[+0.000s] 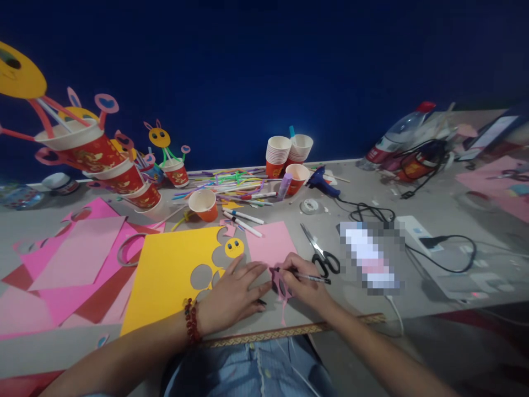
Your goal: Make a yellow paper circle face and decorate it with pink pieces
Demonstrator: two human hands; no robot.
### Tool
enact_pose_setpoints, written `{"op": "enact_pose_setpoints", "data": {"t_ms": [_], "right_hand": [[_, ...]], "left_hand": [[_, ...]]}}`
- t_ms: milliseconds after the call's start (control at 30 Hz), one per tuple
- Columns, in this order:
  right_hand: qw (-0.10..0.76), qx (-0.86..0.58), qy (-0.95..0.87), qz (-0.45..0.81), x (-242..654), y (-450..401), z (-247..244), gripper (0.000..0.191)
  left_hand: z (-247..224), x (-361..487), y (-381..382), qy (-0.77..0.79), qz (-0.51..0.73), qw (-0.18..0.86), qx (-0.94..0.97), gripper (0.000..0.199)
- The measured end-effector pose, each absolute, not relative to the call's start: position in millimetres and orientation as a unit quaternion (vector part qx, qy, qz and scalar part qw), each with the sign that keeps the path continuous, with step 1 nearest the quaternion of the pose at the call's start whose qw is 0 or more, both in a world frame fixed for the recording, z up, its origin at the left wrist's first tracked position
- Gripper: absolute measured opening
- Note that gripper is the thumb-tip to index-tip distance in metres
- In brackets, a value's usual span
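My right hand [305, 281] is closed round a pen [312, 277], its tip over a small cut pink paper piece [279, 284]. My left hand [237, 289] lies flat with fingers apart, its fingertips at the left edge of that piece. Just above both hands is a pink paper sheet [270, 242]. A yellow paper circle with a drawn face [234, 248] rests above my left fingers. Under my left hand and to its left extends a yellow sheet [161, 270] with round holes cut in it. Black-handled scissors [324, 259] lie right of the pink sheet.
Stacked red cups with paper figures [95, 149] stand at the left, above pink sheets [78, 248]. Pipe cleaners [231, 184], markers [243, 216] and cups [278, 151] sit at the back. A blue glue gun [322, 182], phone [370, 256], cables and bottle [397, 138] are to the right.
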State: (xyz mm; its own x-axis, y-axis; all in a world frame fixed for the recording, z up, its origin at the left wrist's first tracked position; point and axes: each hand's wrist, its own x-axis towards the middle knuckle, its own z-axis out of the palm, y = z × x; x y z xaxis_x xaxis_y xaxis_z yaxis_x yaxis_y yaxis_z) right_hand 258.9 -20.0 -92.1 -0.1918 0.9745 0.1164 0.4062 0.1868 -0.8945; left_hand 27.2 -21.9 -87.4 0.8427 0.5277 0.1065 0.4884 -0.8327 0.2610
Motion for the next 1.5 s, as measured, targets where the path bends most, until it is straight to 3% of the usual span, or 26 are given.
{"op": "enact_pose_setpoints", "data": {"t_ms": [1500], "right_hand": [[0.368,-0.514,-0.687,0.359,262.1,-21.4,-93.6,0.015]], "left_hand": [[-86.6,27.8,-22.1,0.27,0.084,0.105,0.954,0.047]]}}
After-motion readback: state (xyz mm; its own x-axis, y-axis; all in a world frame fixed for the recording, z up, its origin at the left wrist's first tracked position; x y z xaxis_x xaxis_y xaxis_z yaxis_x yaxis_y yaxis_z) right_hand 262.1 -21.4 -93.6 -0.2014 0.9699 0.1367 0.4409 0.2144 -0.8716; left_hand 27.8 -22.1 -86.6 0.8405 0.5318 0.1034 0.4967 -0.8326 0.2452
